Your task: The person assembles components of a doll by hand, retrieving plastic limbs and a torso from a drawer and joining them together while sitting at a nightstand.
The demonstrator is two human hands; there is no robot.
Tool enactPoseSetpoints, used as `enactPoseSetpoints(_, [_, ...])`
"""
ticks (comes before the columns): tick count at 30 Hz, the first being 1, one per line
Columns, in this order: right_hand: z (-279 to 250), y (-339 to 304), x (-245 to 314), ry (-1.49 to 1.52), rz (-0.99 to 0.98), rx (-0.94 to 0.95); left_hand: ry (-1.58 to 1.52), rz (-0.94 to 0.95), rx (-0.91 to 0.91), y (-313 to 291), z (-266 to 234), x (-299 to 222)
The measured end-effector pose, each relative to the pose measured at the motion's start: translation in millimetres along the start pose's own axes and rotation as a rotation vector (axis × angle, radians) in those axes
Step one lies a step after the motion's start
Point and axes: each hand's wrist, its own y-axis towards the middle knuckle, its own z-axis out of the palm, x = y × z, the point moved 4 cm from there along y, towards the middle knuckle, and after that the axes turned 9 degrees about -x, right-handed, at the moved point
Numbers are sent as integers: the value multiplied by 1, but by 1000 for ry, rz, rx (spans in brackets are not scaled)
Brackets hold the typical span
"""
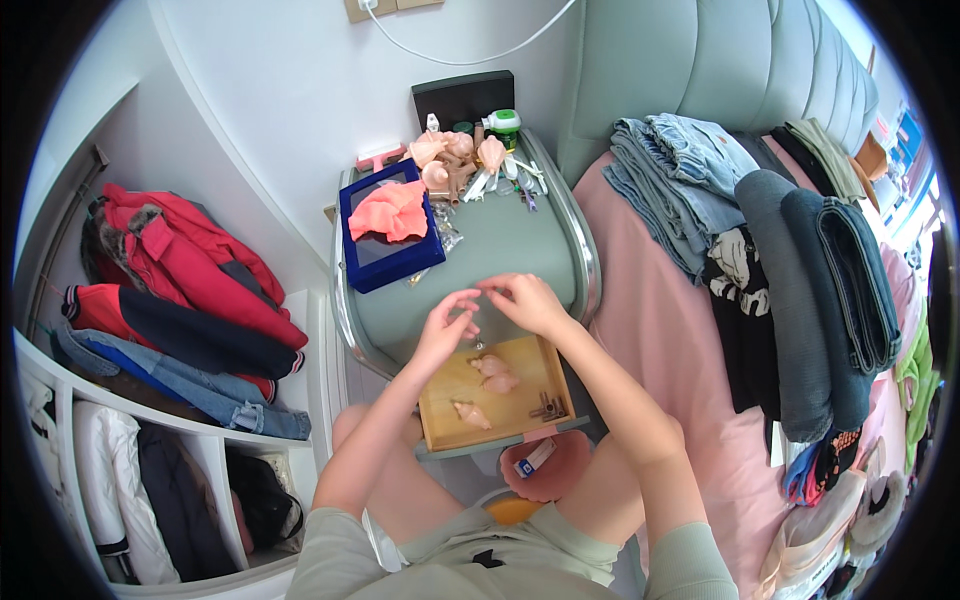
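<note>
My left hand [450, 325] and my right hand [525, 302] meet above the front of a grey-green nightstand [500, 245], fingertips bent in and nearly touching. Whatever the fingers pinch is too small to make out. A tiny shiny bit [480, 345] shows just below them; whether it hangs from the fingers I cannot tell. Under my forearms the wooden drawer [445, 385] is pulled out, holding several pale pink shell-shaped pieces [495, 375] and some small brown tubes [548, 407]. On the nightstand lies a dark blue box [365, 270] with a coral cloth [388, 211] on it.
At the nightstand's back are piled pink shell-shaped pieces [490, 153] and a green-and-white bottle [503, 125]. A pink bowl [560, 465] sits below the drawer. Folded jeans [690, 170] cover the bed at right. Jackets [200, 260] fill the open wardrobe at left.
</note>
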Motion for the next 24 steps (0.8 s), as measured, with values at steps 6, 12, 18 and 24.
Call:
enactPoseSetpoints(6, [-3, 38, -4, 314, 130, -25, 45, 76, -108, 37, 6, -9])
enactPoseSetpoints(12, [0, 85, -6, 222, 78, -110, -11, 62, -152, 81, 8, -31])
enactPoseSetpoints(18, [21, 124, -36, 244, 160, -160, -18, -12, -233, 114, 12, -37])
enactPoseSetpoints(24, [41, 151, -64, 293, 138, -140, 44, -12, -308, 142, 7, -33])
